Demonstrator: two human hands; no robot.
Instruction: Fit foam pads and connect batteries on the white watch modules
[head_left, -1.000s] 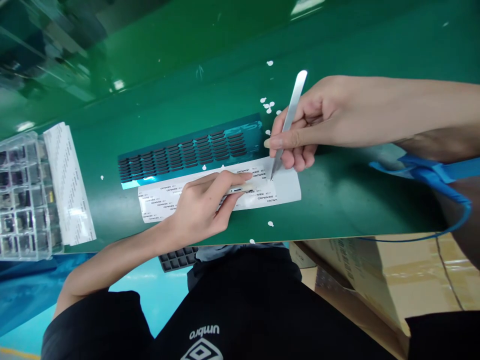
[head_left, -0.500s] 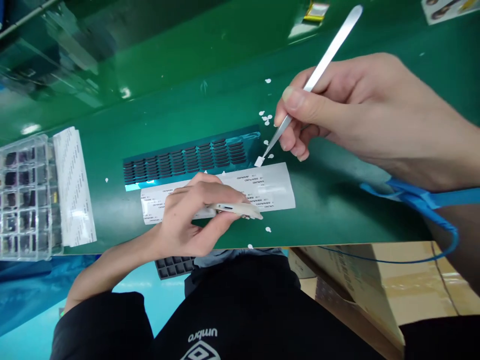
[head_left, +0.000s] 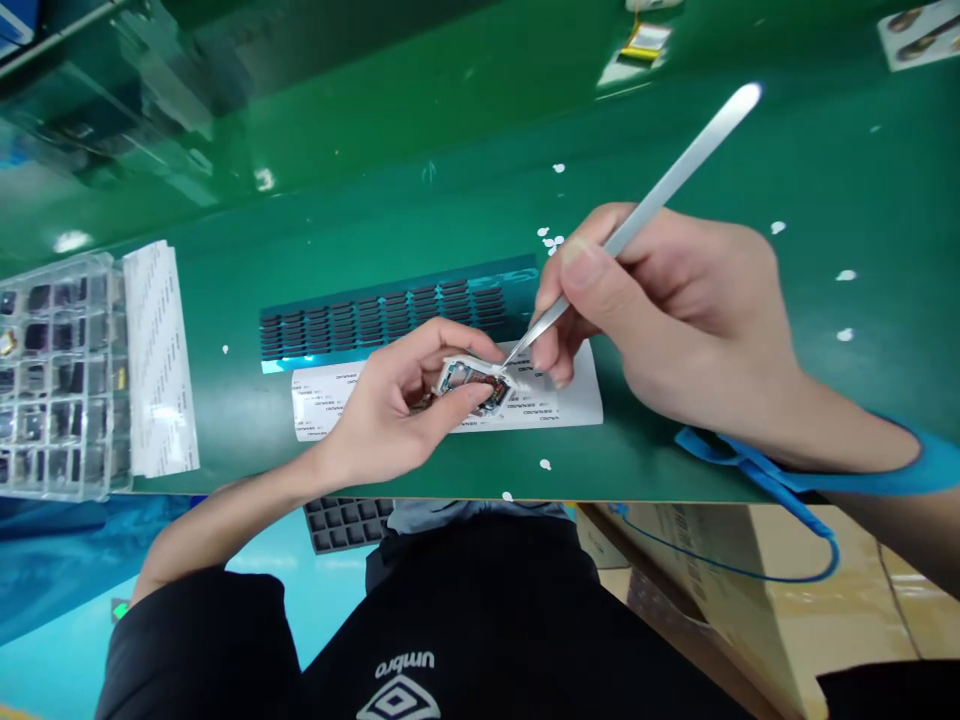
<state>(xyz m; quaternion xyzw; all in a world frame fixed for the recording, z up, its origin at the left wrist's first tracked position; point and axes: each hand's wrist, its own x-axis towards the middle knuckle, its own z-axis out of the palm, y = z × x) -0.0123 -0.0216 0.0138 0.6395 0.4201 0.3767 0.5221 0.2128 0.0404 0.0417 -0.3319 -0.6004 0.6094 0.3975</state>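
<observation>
We looked down on one glossy green table [head_left: 360, 215]. At far left stood one clear box [head_left: 95, 420] of many compartments, with printed white strips [head_left: 161, 360] beside it, overlapped too much to count, both probably kept aside to leave working room. Next lay one blue sheet [head_left: 519, 291] bearing rows of dark pads [head_left: 386, 318], then one white sheet [head_left: 577, 402] along its near side. Above the white sheet, our left hand [head_left: 397, 405] was closed around one small device [head_left: 459, 373], thumb against fingers, likely to steady it with its open side up. One pair of tweezers [head_left: 679, 180] slanted to the device's edge, pinched pen-like in our right hand [head_left: 667, 330], presumably for fine control; we could not tell whether the tips gripped anything. Farther right lay three white scraps [head_left: 846, 275].
</observation>
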